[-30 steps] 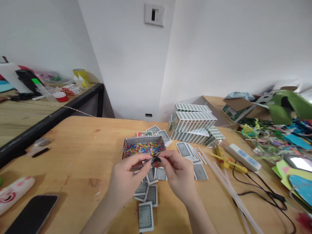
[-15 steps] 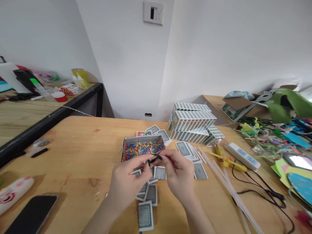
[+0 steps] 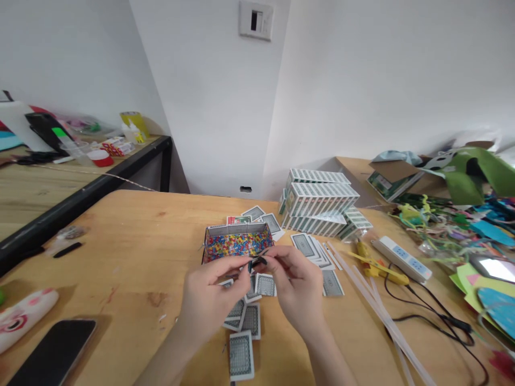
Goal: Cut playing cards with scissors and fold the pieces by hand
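Both hands meet in front of an open box (image 3: 237, 244) with a colourful patterned lining. My left hand (image 3: 215, 289) and my right hand (image 3: 298, 284) pinch a small, thin, dark-edged piece (image 3: 256, 261) between thumbs and fingertips; it is mostly covered by the fingers, so its shape is unclear. Under and below the hands lie patterned cards, one of them (image 3: 241, 355) nearest to me. More cards (image 3: 306, 246) are spread to the right of the box, and others (image 3: 270, 222) lie behind it.
Striped card boxes (image 3: 322, 201) are stacked at the back. To the right are a yellow glue gun (image 3: 374, 265), clear glue sticks (image 3: 380, 311), a power strip (image 3: 402, 258) and black cable. A phone (image 3: 54, 351) and a white-pink object (image 3: 28, 316) lie at left.
The fingertips have shifted slightly around the small piece, with the left thumb and fingers drawn closer together. The view has moved a little.
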Demonstrator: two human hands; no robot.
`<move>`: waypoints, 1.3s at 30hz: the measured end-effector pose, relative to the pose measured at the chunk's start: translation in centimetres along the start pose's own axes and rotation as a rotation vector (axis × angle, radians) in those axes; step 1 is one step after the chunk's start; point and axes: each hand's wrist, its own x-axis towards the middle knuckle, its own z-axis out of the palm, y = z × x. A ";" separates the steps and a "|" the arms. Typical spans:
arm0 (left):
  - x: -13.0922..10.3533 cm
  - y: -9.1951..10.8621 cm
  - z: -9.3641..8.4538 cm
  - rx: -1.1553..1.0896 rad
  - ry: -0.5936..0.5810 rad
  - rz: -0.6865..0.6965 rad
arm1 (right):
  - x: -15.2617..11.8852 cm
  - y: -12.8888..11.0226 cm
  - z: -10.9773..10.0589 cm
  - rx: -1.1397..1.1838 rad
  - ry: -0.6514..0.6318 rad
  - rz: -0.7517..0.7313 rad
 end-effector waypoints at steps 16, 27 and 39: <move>-0.2 0.0 0.2 -0.003 -0.038 -0.027 | 0.2 -0.4 -0.5 0.041 -0.012 0.013; -0.4 0.2 -0.1 0.164 0.002 0.128 | 0.2 -0.5 -0.3 0.035 0.001 0.031; -0.1 0.0 -0.6 0.262 -0.072 0.292 | 0.4 -0.6 -0.3 0.049 0.063 0.125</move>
